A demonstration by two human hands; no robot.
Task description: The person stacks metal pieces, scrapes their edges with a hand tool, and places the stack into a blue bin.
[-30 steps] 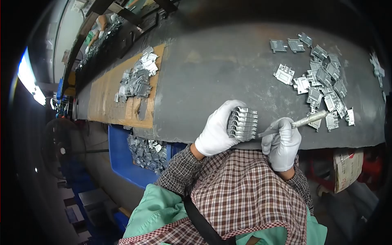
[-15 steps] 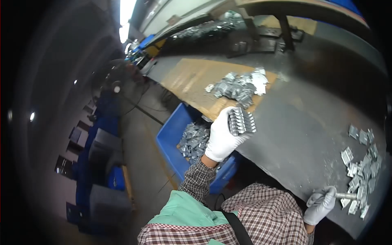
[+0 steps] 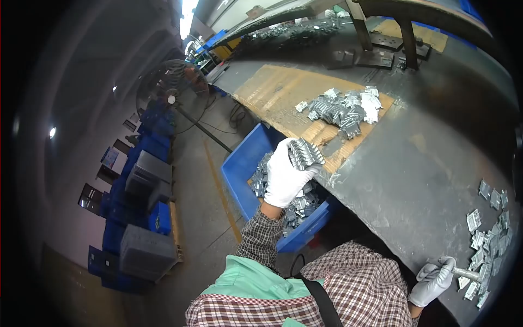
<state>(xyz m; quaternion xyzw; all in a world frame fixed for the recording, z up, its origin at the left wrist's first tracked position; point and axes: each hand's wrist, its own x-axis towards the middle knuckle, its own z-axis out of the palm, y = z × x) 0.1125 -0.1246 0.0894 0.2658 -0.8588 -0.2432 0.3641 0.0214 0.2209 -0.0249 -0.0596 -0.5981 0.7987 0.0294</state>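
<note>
My left hand (image 3: 286,177), in a white glove, is closed around a stack of ribbed metal parts (image 3: 305,154), held above the blue bin's side of the table edge. At the lower right, my right hand (image 3: 433,282), also gloved, grips a metal rod (image 3: 467,274) whose far end reaches a scattered pile of small metal parts (image 3: 488,240). Another heap of metal parts (image 3: 343,110) lies on a cardboard sheet (image 3: 267,90) on the table.
Under the table edge stands a blue bin (image 3: 237,173) holding many metal parts. A fan (image 3: 171,99), grey crates (image 3: 143,253) and blue crates are on the left. Metal blocks (image 3: 376,59) and a bench leg (image 3: 407,44) stand at the back of the grey table (image 3: 381,191).
My left hand has moved slightly left with the stack, which is now tilted differently. The whole view has shifted a little. My right hand still holds the rod beside the right pile.
</note>
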